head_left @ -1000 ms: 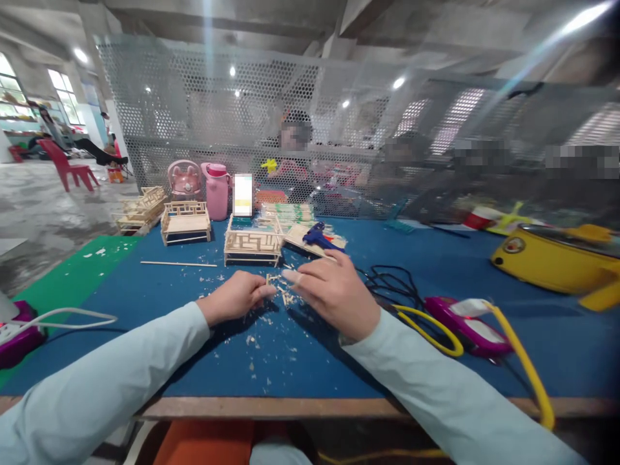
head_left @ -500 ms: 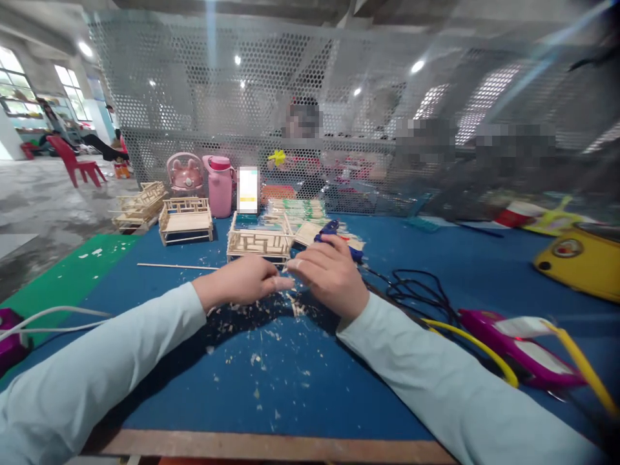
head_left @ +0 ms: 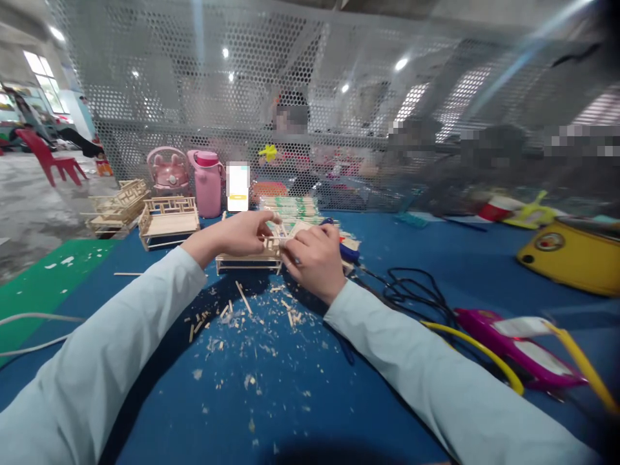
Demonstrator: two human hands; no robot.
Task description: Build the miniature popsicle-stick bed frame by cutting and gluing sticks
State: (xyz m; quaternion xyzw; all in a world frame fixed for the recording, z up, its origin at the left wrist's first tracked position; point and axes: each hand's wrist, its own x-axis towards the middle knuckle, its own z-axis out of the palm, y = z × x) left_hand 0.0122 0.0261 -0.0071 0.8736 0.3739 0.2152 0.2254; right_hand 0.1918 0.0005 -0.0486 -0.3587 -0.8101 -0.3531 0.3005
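Note:
A small frame of thin wooden sticks [head_left: 249, 263] stands on the blue table, partly covered by both hands. My left hand [head_left: 242, 234] reaches over its top, thumb and index finger apart around the upper right part. At the frame's right end is my right hand [head_left: 314, 259], fingers curled and pinched at the corner; what they hold is too small to make out. Behind the right hand, the blue glue gun [head_left: 349, 252] lies mostly hidden. Short stick pieces [head_left: 243, 297] and shavings are scattered in front of the frame.
Finished stick models [head_left: 169, 223] stand at the left, beside a pink bottle [head_left: 208, 184] and a lit phone [head_left: 237, 187]. Black cables [head_left: 416, 287], a purple power strip [head_left: 520, 352] and a yellow case [head_left: 574, 255] lie right. A perforated screen [head_left: 194, 97] rises behind; people are beyond it.
My left hand has risen from in front of the frame to over its top. My right hand has moved slightly left, its fingers now at the frame's corner. The view has shifted slightly.

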